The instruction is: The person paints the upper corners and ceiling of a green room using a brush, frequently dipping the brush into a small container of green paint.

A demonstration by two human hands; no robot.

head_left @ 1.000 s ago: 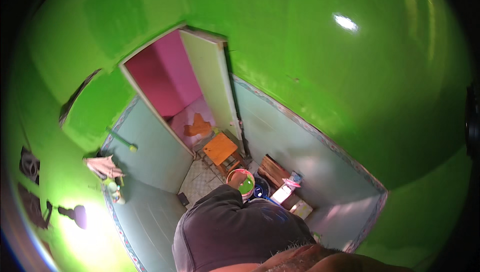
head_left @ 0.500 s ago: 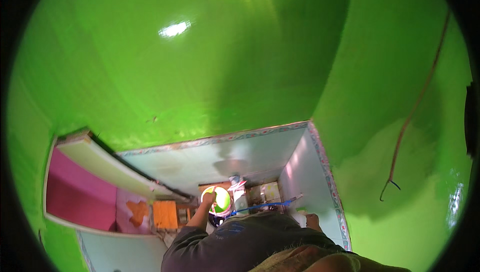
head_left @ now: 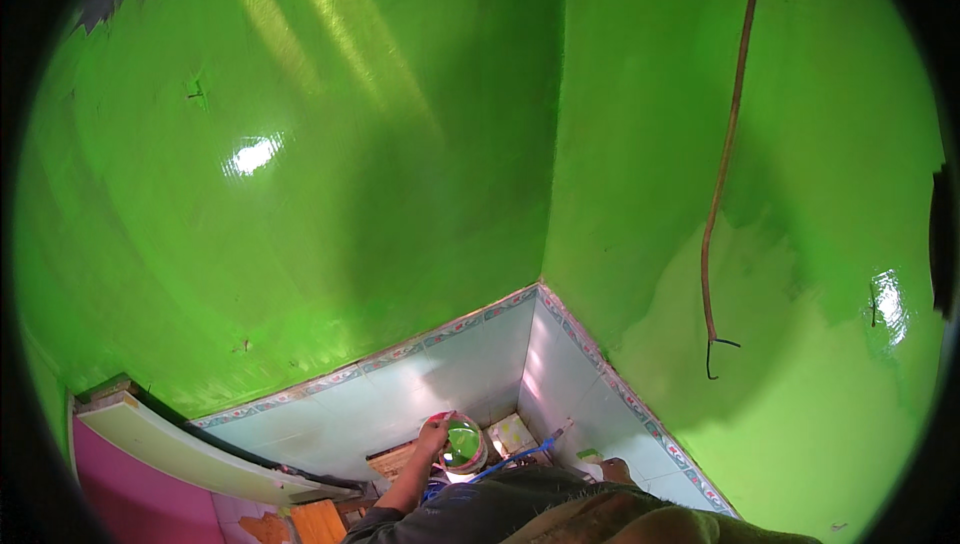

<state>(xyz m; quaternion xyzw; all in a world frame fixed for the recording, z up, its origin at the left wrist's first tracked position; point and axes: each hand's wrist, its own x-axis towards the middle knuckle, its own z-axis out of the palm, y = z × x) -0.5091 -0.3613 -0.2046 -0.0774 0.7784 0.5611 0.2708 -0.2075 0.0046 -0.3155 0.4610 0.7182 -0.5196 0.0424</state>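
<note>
My left hand (head_left: 433,434) is closed on the rim of a small paint bucket (head_left: 482,452), below the tiled wall. Green paint (head_left: 462,441) shows inside the bucket. My right hand (head_left: 615,470) is low, close to the right tiled wall and beside my body. Its fingers look curled, and a small pale-green thing (head_left: 589,456) shows next to it; I cannot tell what it is. Wet-looking bright green paint covers the upper left wall (head_left: 330,214). On the right wall (head_left: 640,194), darker green surrounds a lighter patch (head_left: 700,314).
A brown cable (head_left: 725,164) with bare split ends hangs down the right wall. Patterned border tiles (head_left: 440,334) edge the pale tiles. A blue strip (head_left: 525,454) crosses near my waist. At lower left are a cream ledge (head_left: 190,444) and an orange board (head_left: 318,522).
My view has turned right and upward, so the wall corner and cable now sit further left. My left hand still grips the bucket, which now appears nearer the tiled corner.
</note>
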